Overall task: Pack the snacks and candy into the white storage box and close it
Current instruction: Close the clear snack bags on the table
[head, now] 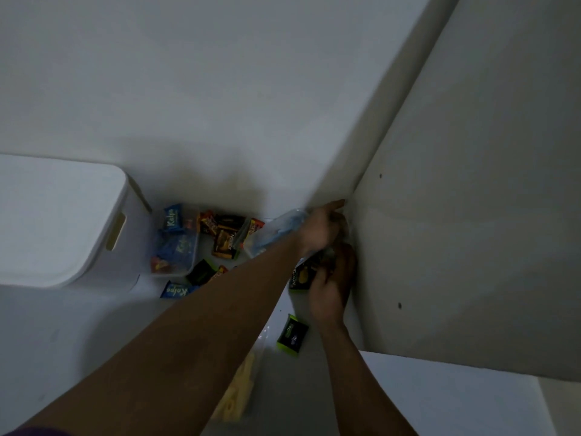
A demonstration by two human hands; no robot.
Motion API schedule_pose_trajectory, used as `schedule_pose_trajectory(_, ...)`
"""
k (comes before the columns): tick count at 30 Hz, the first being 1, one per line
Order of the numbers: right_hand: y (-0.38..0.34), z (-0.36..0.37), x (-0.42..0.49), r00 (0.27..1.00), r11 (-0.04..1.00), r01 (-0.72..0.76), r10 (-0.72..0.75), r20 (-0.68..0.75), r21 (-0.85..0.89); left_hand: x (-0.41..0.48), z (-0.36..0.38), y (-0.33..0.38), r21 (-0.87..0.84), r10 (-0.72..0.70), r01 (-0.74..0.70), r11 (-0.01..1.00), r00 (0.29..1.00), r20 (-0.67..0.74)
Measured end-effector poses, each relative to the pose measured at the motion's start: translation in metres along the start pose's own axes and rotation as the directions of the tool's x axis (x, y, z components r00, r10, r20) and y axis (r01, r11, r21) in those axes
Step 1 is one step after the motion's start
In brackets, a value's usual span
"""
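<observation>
— Left forearm (188, 325) crosses nearest. Where do the 2 hands end?
— Far right corner. The left hand (319, 229) curls on a clear bag (279, 229). The right hand (331, 294) sits just below, its grip too blurred to tell.
— And the white box (47, 215)?
— Well left of both, lid on; the left hand is nearer.

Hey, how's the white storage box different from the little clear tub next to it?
The white storage box is opaque; the clear tub is see-through. The box looks much bigger than the tub. The box has its lid on, while the tub is open-topped with blue and red packets inside. Both stand side by side on the white surface.
</observation>
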State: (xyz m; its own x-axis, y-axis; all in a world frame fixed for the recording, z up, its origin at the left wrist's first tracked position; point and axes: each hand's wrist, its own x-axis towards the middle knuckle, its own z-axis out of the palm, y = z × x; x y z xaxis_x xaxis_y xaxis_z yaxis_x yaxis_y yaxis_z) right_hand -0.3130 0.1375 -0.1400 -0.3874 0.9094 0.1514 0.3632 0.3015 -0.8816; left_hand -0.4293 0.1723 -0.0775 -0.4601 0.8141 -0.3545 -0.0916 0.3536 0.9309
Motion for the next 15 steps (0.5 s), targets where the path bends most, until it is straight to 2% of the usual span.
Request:
schedule_pose_trajectory(4,-0.021,-0.006,0.005,0.992,0.992,0.121,-0.119,-0.051,0.026,-0.012,-0.011,0.015,-0.174,-0.057,0.054,0.983,0.998,-0.011)
schedule_pose_trajectory(8,-0.049,-0.011,0.002,0.987,0.990,0.126,-0.119,-0.112,0.057,-0.038,-0.026,0.029,-0.281,-0.062,0.055,0.958,0.998,-0.017)
schedule_pose_trajectory(12,-0.075,-0.024,-0.003,0.981,0.974,0.191,-0.184,-0.066,0.121,-0.066,-0.038,0.036,-0.325,-0.058,0.049,0.945,0.998,-0.020)
schedule_pose_trajectory(15,-0.096,-0.032,-0.014,0.995,0.967,0.097,-0.096,-0.015,0.234,-0.090,-0.047,0.038,-0.435,-0.059,0.041,0.900,0.998,-0.028)
